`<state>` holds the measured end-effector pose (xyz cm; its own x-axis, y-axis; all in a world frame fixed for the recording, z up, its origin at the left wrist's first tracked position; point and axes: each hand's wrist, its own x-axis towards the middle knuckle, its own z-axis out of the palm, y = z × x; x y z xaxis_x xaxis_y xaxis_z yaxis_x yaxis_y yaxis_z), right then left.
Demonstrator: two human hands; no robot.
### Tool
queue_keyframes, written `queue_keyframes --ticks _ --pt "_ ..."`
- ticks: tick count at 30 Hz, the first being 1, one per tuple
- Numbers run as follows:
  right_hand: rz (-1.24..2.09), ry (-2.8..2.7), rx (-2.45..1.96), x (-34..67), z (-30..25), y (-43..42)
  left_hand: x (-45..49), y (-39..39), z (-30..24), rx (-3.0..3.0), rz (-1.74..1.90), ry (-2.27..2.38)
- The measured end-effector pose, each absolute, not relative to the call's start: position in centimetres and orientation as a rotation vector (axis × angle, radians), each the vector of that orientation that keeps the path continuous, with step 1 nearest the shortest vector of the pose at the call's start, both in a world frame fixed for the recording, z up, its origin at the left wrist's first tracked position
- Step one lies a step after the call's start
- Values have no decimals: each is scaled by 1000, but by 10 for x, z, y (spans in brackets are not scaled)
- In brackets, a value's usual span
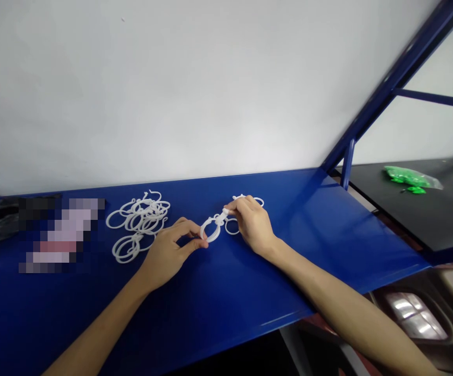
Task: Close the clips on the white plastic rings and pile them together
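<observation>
We hold one white plastic ring just above the blue shelf, between both hands. The left hand pinches its near rim with thumb and forefinger closed on it; the right hand has its fingers closed on the small clip at the ring's far end. A few loose rings lie under and just beyond the right hand. A larger heap of rings sits to the left, near the left hand. By our judgement this is an early stage: most pieces lie in the heap, few by the right hand.
</observation>
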<state>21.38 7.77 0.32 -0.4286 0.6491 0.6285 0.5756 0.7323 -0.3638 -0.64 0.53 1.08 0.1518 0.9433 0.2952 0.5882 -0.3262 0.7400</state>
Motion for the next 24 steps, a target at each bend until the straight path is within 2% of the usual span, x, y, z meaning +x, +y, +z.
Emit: queue_keyframes --ticks 12,16,20,24 --pt "102 -2142 -969 209 1 77 -6 5 11 2074 1070 1413" --pt "109 -2050 -1130 221 4 89 -10 2 11 2120 1066 1380" --pt "73 -1957 -1231 235 10 100 -18 5 6 2189 1102 1547" --pt "8 -2097 -1235 239 12 102 -26 12 -5 2376 1010 1732"
